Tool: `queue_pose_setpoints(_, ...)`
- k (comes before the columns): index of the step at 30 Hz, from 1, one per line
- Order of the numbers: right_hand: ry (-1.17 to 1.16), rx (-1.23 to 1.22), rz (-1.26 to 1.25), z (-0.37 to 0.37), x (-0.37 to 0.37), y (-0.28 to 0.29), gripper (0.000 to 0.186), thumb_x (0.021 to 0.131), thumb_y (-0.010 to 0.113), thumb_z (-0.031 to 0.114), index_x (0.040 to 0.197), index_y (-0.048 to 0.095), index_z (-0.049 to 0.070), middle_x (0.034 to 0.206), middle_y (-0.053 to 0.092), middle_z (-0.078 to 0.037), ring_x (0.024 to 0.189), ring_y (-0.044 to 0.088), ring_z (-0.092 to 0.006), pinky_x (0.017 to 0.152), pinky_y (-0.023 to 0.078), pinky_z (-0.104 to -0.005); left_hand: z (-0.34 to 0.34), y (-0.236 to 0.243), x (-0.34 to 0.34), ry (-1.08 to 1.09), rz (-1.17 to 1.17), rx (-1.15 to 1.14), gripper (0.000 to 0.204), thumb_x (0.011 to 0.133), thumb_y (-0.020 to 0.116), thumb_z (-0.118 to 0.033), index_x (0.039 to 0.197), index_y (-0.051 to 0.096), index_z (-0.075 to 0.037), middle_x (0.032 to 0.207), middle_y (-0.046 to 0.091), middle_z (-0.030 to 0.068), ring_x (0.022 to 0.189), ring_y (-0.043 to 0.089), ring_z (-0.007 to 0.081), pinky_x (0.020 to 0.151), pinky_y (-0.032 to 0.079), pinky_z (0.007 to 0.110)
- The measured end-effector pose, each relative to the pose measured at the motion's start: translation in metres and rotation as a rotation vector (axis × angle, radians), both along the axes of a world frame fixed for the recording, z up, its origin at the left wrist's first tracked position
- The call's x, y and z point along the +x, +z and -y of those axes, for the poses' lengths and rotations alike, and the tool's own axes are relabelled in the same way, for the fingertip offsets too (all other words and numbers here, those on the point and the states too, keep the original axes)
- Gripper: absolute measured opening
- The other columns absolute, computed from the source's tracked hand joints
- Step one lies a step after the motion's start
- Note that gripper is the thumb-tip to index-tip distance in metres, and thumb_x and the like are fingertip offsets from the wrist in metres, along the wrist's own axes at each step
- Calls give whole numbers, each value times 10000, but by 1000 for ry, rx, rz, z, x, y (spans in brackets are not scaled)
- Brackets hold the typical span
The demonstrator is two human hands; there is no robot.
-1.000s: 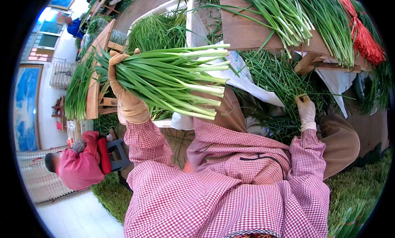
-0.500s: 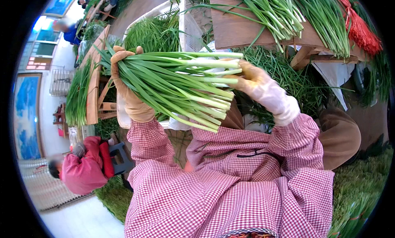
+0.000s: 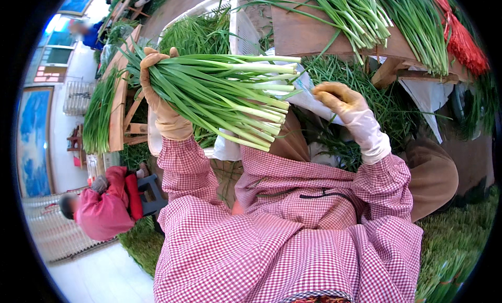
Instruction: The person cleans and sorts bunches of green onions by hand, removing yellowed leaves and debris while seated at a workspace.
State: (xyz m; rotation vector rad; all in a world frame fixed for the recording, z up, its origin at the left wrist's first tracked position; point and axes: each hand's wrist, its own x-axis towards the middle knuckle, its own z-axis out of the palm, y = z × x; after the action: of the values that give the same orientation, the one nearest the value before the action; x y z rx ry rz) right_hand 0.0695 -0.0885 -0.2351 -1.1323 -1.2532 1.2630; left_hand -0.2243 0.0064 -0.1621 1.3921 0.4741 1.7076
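Note:
My left hand (image 3: 157, 91), in a tan glove, is wrapped round the leafy end of a bunch of garlic chives (image 3: 225, 93). The bunch lies sideways in the air, its pale stem ends fanned out to the right. Apart from those ends, my right hand (image 3: 345, 101) hovers on the right in a pale glove with yellowed fingers. Its fingers are curled in and pinched together; whatever may be between them is too small to make out.
Behind the bunch stands a white plastic crate (image 3: 243, 31) of loose greens. A wooden table (image 3: 298, 33) holds more chives and a bundle of red ties (image 3: 465, 52). Leaves heap below it. At left, a person in red (image 3: 107, 209) sits near a wooden bench (image 3: 119, 109).
My right hand has come away from the stem ends and moved right, its fingers curling in. The bunch in my left hand has risen slightly.

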Motion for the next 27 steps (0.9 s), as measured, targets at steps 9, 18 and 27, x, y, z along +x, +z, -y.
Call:
queue_pose_setpoints(9,404,-149,-665,-9,-36,44,359,782,627,162,1096,547,10,1070,576,-91,972,542,-154,871,413,-262,3,4,26,-211,171,-105,177,854,435,-58,1013,511,-53,1031,519,33,1197,324,105,1005,341,267)
queue_pose_setpoints(18,397,-263,-692,-2,-34,45,343,735,676,171,1004,580,-19,1004,600,-89,908,567,-141,849,425,-262,7,7,25,-280,311,-219,167,861,422,-67,1001,512,-54,1032,504,27,1205,306,107,1013,325,281)
queue_pose_setpoints(27,454,-101,-468,15,3,20,194,770,605,115,922,580,-3,1023,568,-98,896,546,-133,829,419,-237,13,15,14,-120,285,-223,184,880,393,-111,967,539,-42,928,555,3,903,533,112,1016,294,375)
